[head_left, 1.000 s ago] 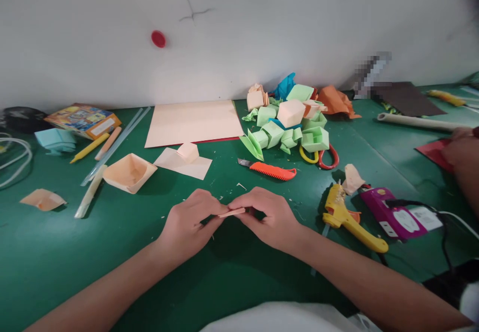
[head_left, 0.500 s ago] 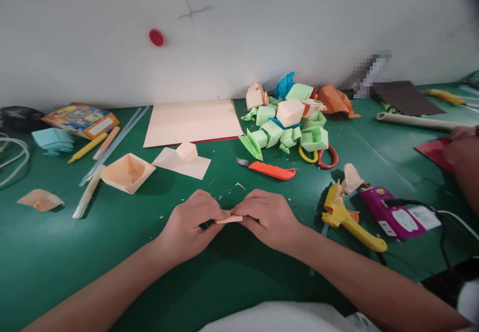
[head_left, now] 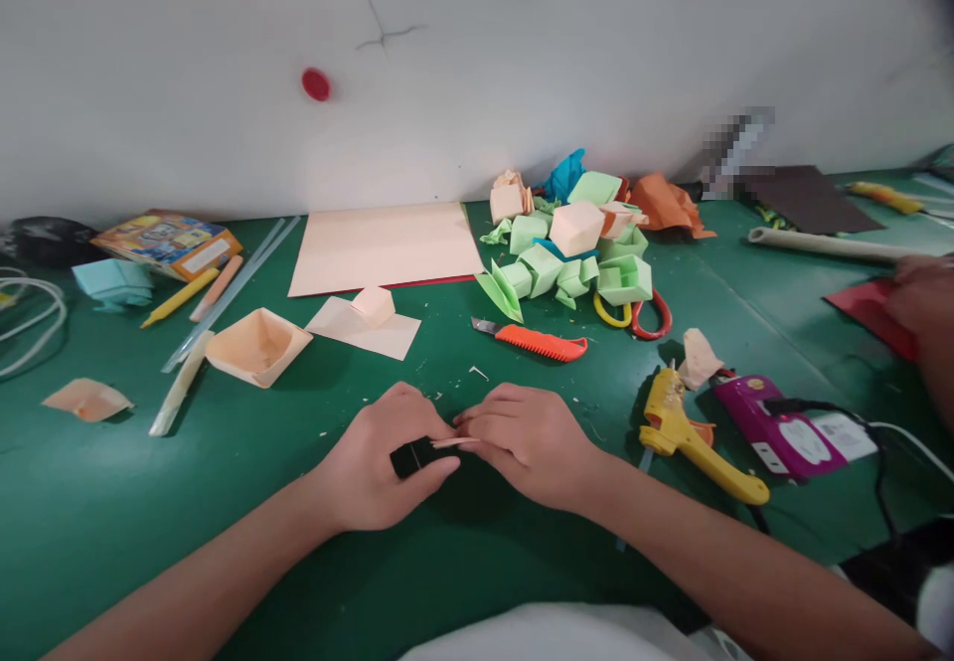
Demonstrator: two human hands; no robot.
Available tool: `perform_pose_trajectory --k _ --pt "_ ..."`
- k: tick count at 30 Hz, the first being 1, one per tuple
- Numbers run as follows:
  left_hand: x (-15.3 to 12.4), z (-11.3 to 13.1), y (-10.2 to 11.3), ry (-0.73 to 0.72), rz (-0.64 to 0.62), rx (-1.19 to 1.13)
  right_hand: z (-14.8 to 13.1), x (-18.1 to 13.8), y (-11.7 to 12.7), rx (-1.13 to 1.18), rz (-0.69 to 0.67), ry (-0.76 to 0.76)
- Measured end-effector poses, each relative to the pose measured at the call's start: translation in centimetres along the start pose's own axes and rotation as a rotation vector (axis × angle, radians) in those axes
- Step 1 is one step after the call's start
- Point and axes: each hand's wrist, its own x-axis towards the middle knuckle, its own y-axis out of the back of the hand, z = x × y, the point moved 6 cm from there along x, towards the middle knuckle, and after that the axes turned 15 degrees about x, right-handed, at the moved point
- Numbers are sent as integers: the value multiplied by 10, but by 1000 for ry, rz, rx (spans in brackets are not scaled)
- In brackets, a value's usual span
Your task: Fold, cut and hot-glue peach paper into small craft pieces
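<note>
Both my hands meet low over the green table (head_left: pixel 447 562), just in front of me. My left hand (head_left: pixel 380 452) is closed, pinching a small black object (head_left: pixel 413 456) between thumb and fingers. My right hand (head_left: pixel 526 442) is curled, its fingertips pressing a thin folded strip of peach paper (head_left: pixel 456 440) against that black object. The strip sticks out only a little between the two hands; the rest is hidden under my fingers.
Beyond my hands lie an orange utility knife (head_left: pixel 537 341), a peach paper sheet (head_left: pixel 384 247), a folded peach paper box (head_left: pixel 257 345) and a pile of green and peach paper shapes (head_left: pixel 577 244). A yellow glue gun (head_left: pixel 690 432) and a purple one (head_left: pixel 779 434) lie right. Another person's hand (head_left: pixel 924 303) is at far right.
My hands have dropped slightly toward the table. A small black object now shows in my left hand's pinch, and the peach strip is tucked further between my fingers.
</note>
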Motion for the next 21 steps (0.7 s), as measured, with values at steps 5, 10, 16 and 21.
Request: perform_pose_trajectory --k 5,10,16,21 --pt "-1 3 -5 -88 -58 72 -1 2 1 33 -53 -45" --pt "-3 3 -2 -100 44 115 -5 3 3 33 -66 -34" --pt "-2 0 -2 4 7 40 -6 4 5 29 -27 -22" --pt "-5 -4 -4 81 -33 -45 -5 3 5 84 -24 -15"
